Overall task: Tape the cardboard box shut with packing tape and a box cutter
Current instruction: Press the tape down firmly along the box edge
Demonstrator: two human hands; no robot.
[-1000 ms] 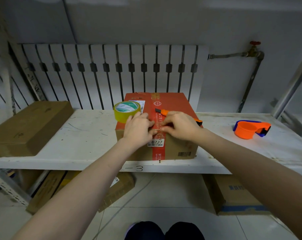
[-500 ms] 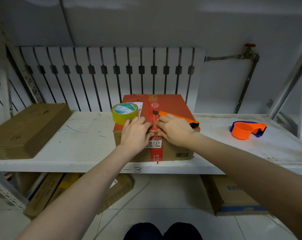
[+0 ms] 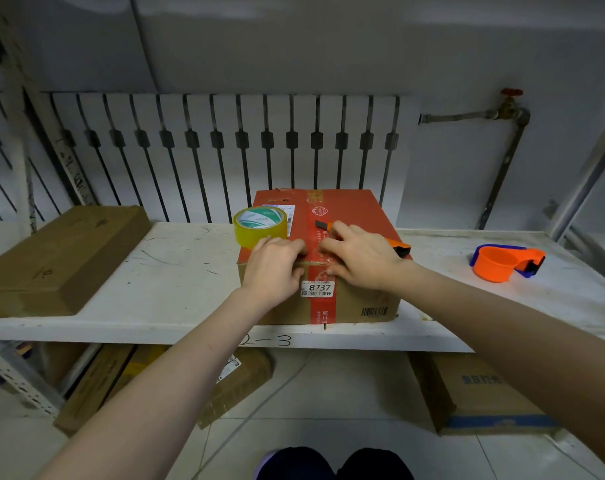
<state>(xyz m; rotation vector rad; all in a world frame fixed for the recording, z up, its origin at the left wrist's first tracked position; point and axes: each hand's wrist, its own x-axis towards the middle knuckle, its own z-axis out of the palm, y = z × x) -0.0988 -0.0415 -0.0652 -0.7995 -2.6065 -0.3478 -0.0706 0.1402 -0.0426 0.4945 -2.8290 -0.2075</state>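
A squat cardboard box with a red printed top and plain brown sides sits at the front edge of a white shelf, its seam running under a red strip that folds down the near face past a white label reading 8737. Both hands press on the top front edge at that seam. The left hand lies with fingers bent flat against the cardboard, thumb on the near face, gripping nothing. The right hand rests likewise, fingers spread and pressed down; an orange box cutter with a black end lies on the lid under it, and whether the hand holds it cannot be told. A glossy yellow roll of packing tape stands on the box's left top corner.

The shelf is painted, scuffed and scratched, marked "2-3" on its front lip. On it, a long flat brown carton lies well to the left and an orange and blue tape dispenser to the right. Behind stand a white ribbed radiator and a pipe with a red valve. Below, more cartons rest on pale floor tiles.
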